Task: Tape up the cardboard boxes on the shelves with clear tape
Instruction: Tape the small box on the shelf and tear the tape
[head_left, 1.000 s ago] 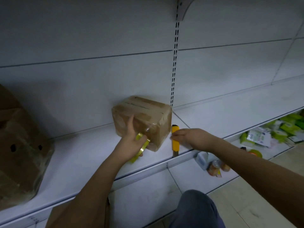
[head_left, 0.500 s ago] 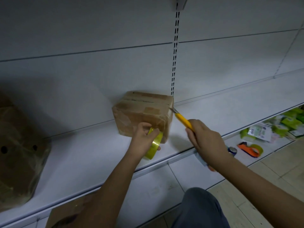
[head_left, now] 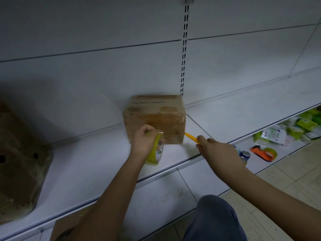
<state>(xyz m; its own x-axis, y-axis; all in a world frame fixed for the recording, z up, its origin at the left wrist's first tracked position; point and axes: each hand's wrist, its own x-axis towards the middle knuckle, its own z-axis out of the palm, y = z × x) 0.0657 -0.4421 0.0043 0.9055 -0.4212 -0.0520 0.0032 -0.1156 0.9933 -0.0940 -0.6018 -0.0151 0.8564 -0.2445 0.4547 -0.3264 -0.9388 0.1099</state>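
The box [head_left: 154,119] sat on the white shelf [head_left: 86,164] against the back panel, its long axis running left to right, glossy tape on its brown card. The left hand [head_left: 144,141] reached forward, its grip curled round a yellow-cored tape roll [head_left: 155,153] just before the box. The right hand [head_left: 218,152] held a yellow knife [head_left: 192,137], tip pointing at the box's lower right corner.

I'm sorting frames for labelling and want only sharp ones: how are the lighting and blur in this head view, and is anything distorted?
Head view: dim, bluish light; the small brown cardboard box and the left hand holding the yellow-cored roll of clear tape are motion-blurred; the right hand with the yellow utility knife is slightly sharper; wide-angle bending curves the white metal shelf edges.
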